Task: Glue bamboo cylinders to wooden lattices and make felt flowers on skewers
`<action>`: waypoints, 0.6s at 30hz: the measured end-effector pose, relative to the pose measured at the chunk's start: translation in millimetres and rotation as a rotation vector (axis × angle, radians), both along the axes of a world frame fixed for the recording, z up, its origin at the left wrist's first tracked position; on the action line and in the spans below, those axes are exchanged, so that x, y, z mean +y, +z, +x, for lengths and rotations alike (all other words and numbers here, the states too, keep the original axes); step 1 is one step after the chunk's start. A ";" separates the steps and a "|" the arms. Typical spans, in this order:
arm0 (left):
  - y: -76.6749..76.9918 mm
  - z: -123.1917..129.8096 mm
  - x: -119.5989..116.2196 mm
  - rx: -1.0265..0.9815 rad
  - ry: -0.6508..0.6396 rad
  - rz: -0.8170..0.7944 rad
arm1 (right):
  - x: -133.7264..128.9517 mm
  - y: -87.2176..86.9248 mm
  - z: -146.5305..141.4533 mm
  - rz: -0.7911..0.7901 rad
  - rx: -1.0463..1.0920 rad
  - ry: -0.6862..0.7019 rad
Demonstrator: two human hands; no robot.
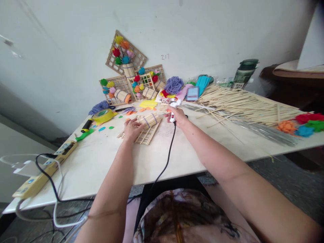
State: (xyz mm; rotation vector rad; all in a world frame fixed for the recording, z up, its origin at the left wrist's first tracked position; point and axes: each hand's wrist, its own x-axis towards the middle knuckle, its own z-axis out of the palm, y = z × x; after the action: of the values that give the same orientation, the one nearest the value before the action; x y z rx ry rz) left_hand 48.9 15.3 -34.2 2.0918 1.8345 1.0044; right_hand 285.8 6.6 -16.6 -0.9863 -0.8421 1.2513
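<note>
My left hand (133,129) rests on a small bamboo lattice (147,136) and the rolled stick bundle (152,119) lying across it, its fingers bent over their left side. Purple yarn is tied round the bundle. In my right hand (177,115) is a white glue gun (173,116) with a red switch, held to the right of the lattice. The gun's black cord (170,152) runs down over the table's front edge. Orange, blue and green scraps lie behind and left of the lattice.
Flower-decorated lattices (126,50) lean on the wall. Loose sticks (243,103) and grey wires (263,130) cover the right side of the table (106,168). Yellow tape (103,115) and a power strip (45,172) are at left. A green bottle (245,74) stands back right.
</note>
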 end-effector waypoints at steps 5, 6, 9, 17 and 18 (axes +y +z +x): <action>-4.6 -1.4 9.2 0.055 -0.044 -0.053 | -1.8 7.3 6.0 0.085 -0.061 0.078; -5.7 -2.1 11.3 0.065 -0.057 -0.047 | -2.0 8.1 5.2 0.105 -0.079 0.089; -8.2 -3.7 15.0 0.062 -0.101 -0.032 | -1.2 10.4 -0.5 0.156 -0.152 0.123; 0.1 1.9 4.0 -0.047 -0.157 -0.068 | -8.7 5.1 -0.1 0.320 -0.400 0.305; 1.1 2.5 3.0 -0.018 -0.164 -0.072 | -11.8 3.5 2.5 0.332 -0.443 0.318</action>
State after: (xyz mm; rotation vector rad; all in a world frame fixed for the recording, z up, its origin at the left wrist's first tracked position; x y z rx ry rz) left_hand 51.4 18.2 -33.1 2.1424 1.6343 0.9005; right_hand 288.3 -5.2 -13.1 -0.8911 -1.5483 1.1167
